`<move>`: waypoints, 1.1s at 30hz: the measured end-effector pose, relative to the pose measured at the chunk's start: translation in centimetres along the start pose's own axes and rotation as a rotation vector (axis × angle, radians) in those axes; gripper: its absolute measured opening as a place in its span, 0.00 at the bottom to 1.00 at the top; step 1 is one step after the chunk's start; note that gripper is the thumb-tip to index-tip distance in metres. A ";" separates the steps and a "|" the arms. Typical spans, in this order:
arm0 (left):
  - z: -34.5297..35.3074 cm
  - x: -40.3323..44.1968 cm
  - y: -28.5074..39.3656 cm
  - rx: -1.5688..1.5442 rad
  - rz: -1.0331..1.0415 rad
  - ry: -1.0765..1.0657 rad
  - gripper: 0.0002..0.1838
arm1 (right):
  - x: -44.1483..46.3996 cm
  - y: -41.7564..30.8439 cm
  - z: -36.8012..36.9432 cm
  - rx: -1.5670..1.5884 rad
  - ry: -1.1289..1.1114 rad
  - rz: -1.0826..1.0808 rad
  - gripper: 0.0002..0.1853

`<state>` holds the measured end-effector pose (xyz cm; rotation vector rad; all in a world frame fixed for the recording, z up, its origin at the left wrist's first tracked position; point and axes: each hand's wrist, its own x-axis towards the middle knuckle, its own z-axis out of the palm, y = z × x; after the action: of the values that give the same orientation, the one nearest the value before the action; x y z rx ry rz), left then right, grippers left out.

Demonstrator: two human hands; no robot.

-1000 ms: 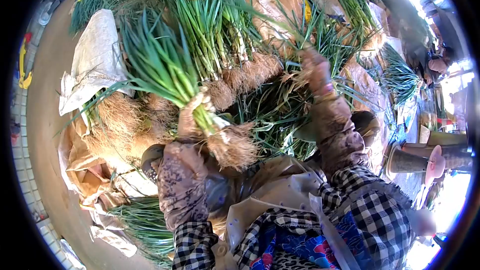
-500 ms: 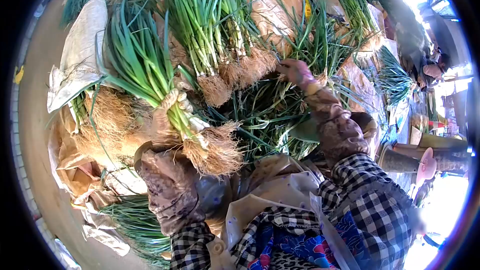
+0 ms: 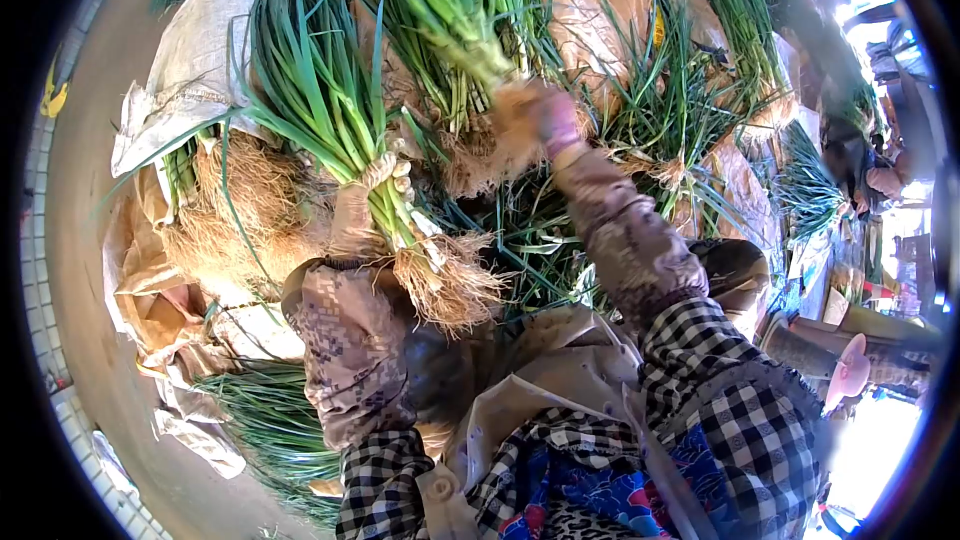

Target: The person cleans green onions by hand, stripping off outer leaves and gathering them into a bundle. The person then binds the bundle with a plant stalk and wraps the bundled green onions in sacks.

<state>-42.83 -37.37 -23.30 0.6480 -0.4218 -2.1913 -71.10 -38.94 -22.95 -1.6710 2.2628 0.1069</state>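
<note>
My left hand [image 3: 375, 174] is wrapped round the lower stalks of a bunch of green onions [image 3: 352, 140]. That bunch slants, its leaves pointing to the upper left and its pale, stringy roots [image 3: 450, 280] hanging toward my lap. Farther forward, my right hand [image 3: 558, 124], smeared by motion, is closed at the root end of more green onions [image 3: 462, 35]. Their stalks and roots are blurred too, and exactly how many stalks it grips I cannot tell. Other green onions lie right behind and below them. Camouflage sleeves cover both forearms.
Loose green leaves [image 3: 535, 230] lie between my arms. A white sack [image 3: 205, 60] and rooty bunches [image 3: 245, 205] are at left. More green onions [image 3: 265, 420] lie at lower left. Brown sacking [image 3: 590, 30] is at the back. At far right are people and a pink hat [image 3: 848, 372].
My right hand has moved left and now grips green onions by the roots, lifting them. My left hand keeps its bunch. The whole view has shifted slightly.
</note>
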 end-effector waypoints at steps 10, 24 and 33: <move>1.3 1.8 -4.1 -0.009 -0.106 -0.062 0.13 | 0.2 20.3 -1.8 1.549 0.240 -0.151 0.15; 0.6 3.1 -10.5 0.179 -0.162 0.222 0.16 | -9.0 0.5 7.5 0.219 0.072 -0.440 0.18; -2.3 2.9 -9.8 0.593 0.098 0.217 0.12 | -5.5 1.1 3.0 0.648 0.095 -0.612 0.14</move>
<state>-49.00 -33.63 -30.94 1.1408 -0.9793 -1.8703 -70.07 -32.79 -24.30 -1.8890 1.4856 -0.7672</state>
